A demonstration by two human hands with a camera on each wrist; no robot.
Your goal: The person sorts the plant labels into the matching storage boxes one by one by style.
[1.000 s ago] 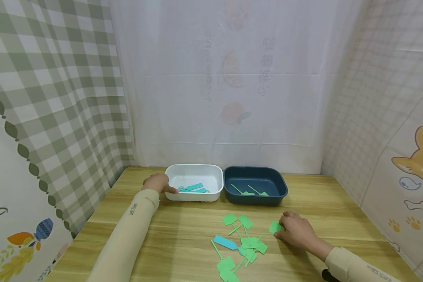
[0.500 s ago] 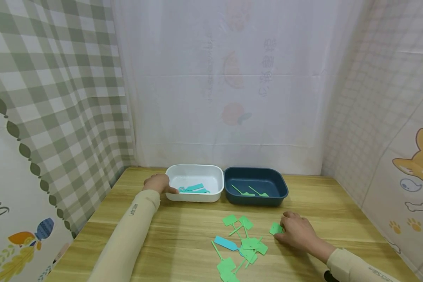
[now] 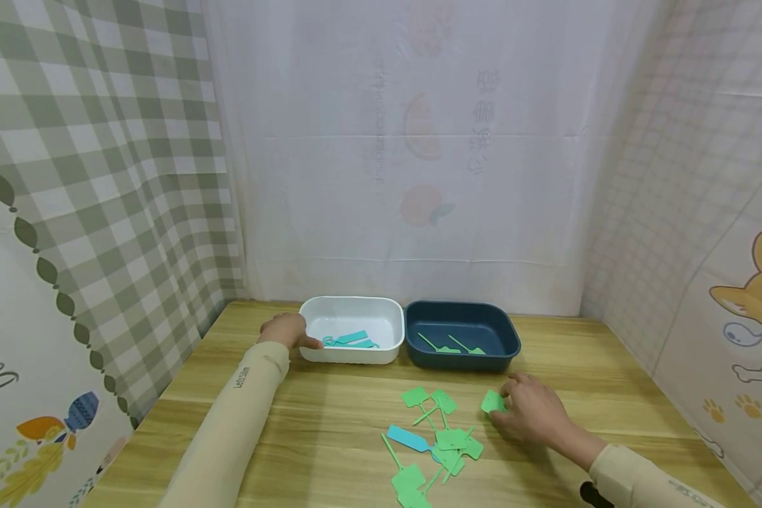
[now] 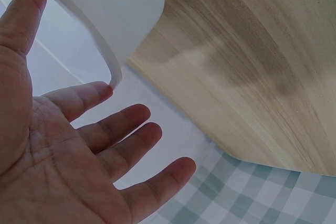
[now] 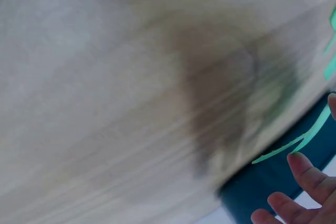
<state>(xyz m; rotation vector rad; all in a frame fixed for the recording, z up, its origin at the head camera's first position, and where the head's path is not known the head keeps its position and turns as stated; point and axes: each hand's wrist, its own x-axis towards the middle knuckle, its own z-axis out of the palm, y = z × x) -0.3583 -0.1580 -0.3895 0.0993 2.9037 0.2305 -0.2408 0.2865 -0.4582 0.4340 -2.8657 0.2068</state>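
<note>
My left hand [image 3: 283, 330] rests at the left end of a white bin [image 3: 381, 355]. In the left wrist view its thumb and index fingertip touch the bin's rim [image 4: 102, 51], while the other fingers extend loosely. Two teal tags [image 3: 352, 337] lie inside the bin. My right hand [image 3: 536, 411] pinches a flat green tag [image 3: 492, 402] just above the table, right of a loose pile. In the right wrist view the tag's thin forked edge [image 5: 315, 127] shows at the fingertips. The pile holds several green tags with stems [image 3: 409, 478] and one blue tag [image 3: 408, 437].
A dark blue bin [image 3: 462, 361] stands against the white bin's right side, with two green tags [image 3: 447, 349] inside. Behind both bins hangs a white curtain [image 3: 330, 212]. Checked cloth [image 3: 101, 176] borders the wooden table [image 3: 330, 430] on the left.
My right hand has shifted slightly up and left with the green tag. The left hand stays at the white bin.
</note>
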